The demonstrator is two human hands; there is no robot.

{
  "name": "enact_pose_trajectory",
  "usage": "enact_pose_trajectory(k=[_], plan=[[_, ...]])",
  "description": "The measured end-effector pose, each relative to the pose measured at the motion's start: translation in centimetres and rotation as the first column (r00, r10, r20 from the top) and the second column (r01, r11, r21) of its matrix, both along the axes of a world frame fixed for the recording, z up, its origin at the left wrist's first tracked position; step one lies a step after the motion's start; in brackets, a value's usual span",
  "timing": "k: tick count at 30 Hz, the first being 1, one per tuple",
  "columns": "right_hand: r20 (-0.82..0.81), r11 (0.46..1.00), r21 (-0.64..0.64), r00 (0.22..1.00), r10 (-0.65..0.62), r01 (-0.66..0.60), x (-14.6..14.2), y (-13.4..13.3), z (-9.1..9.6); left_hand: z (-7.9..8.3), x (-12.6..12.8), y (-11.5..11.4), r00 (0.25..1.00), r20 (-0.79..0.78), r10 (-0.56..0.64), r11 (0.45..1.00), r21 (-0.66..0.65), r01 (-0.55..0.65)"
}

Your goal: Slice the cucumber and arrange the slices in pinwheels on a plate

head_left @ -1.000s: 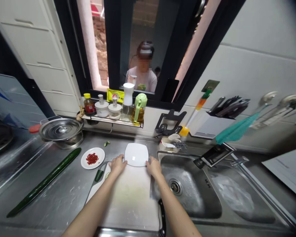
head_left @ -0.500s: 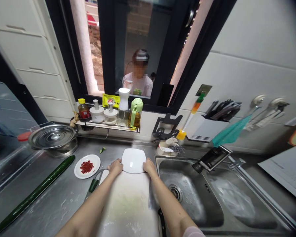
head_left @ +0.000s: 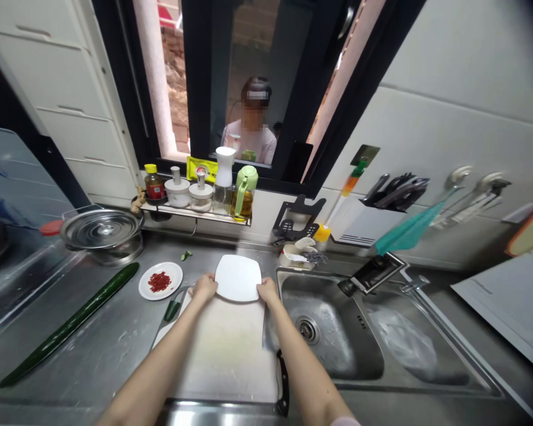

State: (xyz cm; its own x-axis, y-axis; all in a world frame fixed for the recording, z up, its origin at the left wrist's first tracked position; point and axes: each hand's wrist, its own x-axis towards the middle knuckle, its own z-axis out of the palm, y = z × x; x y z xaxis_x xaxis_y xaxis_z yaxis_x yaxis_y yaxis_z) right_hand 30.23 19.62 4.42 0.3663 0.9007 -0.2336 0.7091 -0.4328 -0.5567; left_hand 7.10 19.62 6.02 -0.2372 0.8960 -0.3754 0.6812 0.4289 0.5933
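A white squarish plate [head_left: 238,278] is gripped at its two sides, over the far end of the white cutting board [head_left: 222,349]. My left hand [head_left: 205,287] pinches its left edge, and my right hand [head_left: 267,290] has hold of the right edge. Nothing lies on the plate. Just left of my left hand is a green-handled peeler or similar tool [head_left: 172,309], partly under the board's edge. A black-handled knife [head_left: 282,384] lies along the board's right side, its blade hidden. Farther left, a round white plate [head_left: 176,273] bears chopped red pieces [head_left: 159,281].
A long cucumber [head_left: 71,322] lies on the left counter, below a lidded steel pot [head_left: 101,229]. The double sink [head_left: 333,337] is on the right, with a black faucet [head_left: 368,275]. A seasoning rack [head_left: 195,214] runs under the window. Cucumber ends [head_left: 186,255] lie behind the plates.
The view has shifted slightly, showing more of the counter's front edge. Both hands keep hold of the squarish plate, which looks a little tilted differently, its glare gone.
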Motion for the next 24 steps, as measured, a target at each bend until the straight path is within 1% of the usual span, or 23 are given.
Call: enact_pose_trajectory(k=[3, 6, 8, 11, 13, 16, 19, 24], plan=[[-0.071, 0.998, 0.056, 0.997, -0.008, 0.012, -0.3, -2.5, 0.1, -0.2, -0.7, -3.7, 1.000, 0.013, 0.017, 0.999, 0.031, -0.017], [-0.119, 0.996, 0.092, 0.993, -0.006, 0.017, -0.7, -5.2, 0.1, -0.6, -1.6, -7.3, 1.000, 0.012, 0.017, 1.000, 0.018, -0.017], [-0.154, 0.994, 0.108, 0.988, 0.004, 0.012, -1.1, -7.1, -0.2, -0.9, -2.2, -9.2, 1.000, 0.010, 0.012, 1.000, 0.006, -0.012], [-0.211, 0.994, 0.113, 0.977, 0.019, 0.006, -1.8, -9.7, -0.9, -1.0, -3.0, -11.3, 0.999, -0.031, -0.021, 1.000, -0.001, 0.021], [-0.192, 0.997, 0.076, 0.981, 0.024, -0.009, -2.3, -11.1, -1.2, -0.9, -3.5, -12.3, 0.996, -0.074, -0.050, 0.999, -0.006, 0.049], [-0.105, 0.998, -0.030, 0.993, 0.044, -0.048, -2.9, -12.2, -1.3, -0.8, -3.8, -13.3, 0.987, -0.134, -0.094, 0.995, -0.040, 0.089], [-0.027, 0.990, -0.118, 0.997, 0.074, -0.076, -3.3, -12.6, -1.2, -0.8, -3.8, -13.7, 0.975, -0.175, -0.135, 0.990, -0.070, 0.124], [0.041, 0.975, -0.189, 0.991, 0.127, -0.118, -3.5, -12.8, -1.2, -0.9, -3.6, -14.0, 0.964, -0.211, -0.162, 0.986, -0.077, 0.149]])
